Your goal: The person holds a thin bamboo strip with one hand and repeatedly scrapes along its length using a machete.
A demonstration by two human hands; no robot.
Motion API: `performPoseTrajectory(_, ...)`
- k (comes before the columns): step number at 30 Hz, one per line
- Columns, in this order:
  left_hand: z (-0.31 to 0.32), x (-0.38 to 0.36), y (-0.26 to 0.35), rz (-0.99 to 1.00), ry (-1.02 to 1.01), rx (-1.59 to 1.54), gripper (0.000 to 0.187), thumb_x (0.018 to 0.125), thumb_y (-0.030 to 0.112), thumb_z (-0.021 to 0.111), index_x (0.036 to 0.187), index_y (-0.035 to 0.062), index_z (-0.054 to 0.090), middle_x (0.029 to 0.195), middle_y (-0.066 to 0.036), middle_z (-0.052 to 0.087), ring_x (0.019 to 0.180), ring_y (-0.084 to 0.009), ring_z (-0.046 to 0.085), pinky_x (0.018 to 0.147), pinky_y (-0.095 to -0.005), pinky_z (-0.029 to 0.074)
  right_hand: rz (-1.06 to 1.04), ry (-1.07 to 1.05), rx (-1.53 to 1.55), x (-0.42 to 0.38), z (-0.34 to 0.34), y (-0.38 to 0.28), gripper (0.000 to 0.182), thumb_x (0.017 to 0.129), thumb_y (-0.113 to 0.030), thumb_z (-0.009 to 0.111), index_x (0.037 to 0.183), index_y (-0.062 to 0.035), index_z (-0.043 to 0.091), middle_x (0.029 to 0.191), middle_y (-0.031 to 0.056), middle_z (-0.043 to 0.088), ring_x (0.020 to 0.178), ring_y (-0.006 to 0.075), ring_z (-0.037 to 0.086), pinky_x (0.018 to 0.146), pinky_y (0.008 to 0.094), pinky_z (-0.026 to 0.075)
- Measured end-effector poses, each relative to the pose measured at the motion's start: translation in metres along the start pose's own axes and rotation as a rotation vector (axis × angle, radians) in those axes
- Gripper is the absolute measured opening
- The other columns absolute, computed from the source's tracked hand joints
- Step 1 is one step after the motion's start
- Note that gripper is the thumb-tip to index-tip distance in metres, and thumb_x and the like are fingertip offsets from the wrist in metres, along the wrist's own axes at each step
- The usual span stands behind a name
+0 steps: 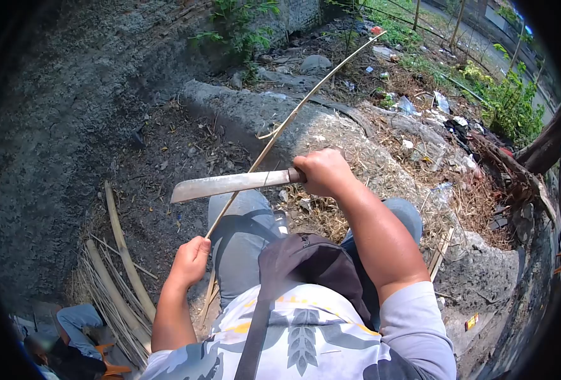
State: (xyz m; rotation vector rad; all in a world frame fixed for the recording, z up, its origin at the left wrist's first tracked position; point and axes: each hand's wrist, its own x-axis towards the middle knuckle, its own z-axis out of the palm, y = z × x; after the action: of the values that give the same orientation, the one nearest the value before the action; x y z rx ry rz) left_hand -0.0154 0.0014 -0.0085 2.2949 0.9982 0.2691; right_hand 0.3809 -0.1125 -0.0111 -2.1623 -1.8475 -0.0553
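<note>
My right hand [323,172] is closed round the dark handle of a machete [230,185], its broad blade pointing left across my lap. A long, thin bamboo strip [291,118] slants from lower left to upper right, and the blade crosses it above my left knee. My left hand [190,261] grips the strip's lower end, thumb along the top. A thin curled shaving [268,133] sticks out from the strip beyond the blade.
Bamboo pieces and thin strips [119,304] lie in a bundle at my left. A seated person [71,342] is at the lower left. A rough wall [59,114] rises on the left; a concrete ledge [230,104] runs ahead. Litter [442,101] and dry scraps cover the ground at right.
</note>
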Motion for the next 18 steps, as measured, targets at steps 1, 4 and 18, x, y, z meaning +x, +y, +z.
performPoseTrajectory(1,-0.002,0.000,0.000,-0.015,-0.010,0.031,0.050,0.111,0.042,0.052,0.084,-0.0002,0.053,0.069,-0.021,0.055,0.061,-0.0348,0.051,0.060,-0.0450,0.044,-0.050,0.038,-0.009,-0.002,-0.002,0.000,0.020,0.077,-0.029,0.080,0.088,-0.0154,0.071,0.078,0.0096,0.073,0.080,0.0332,0.075,0.070,0.0483,0.057)
performPoseTrajectory(4,-0.007,-0.008,0.002,-0.012,0.048,0.112,0.048,0.111,0.040,0.053,0.084,0.0003,0.054,0.069,-0.022,0.056,0.062,-0.0378,0.054,0.060,-0.0458,0.044,-0.032,0.110,-0.020,-0.005,-0.013,0.012,0.020,0.076,-0.028,0.081,0.087,-0.0157,0.070,0.076,0.0096,0.072,0.079,0.0333,0.074,0.070,0.0476,0.057)
performPoseTrajectory(18,-0.002,-0.014,-0.001,-0.038,0.049,0.047,0.049,0.111,0.041,0.052,0.086,-0.0006,0.055,0.068,-0.021,0.056,0.061,-0.0364,0.055,0.061,-0.0449,0.046,0.181,0.103,0.114,-0.005,-0.004,0.029,0.014,0.080,-0.022,0.074,0.090,-0.0131,0.070,0.085,0.0162,0.073,0.086,0.0401,0.072,0.076,0.0530,0.057)
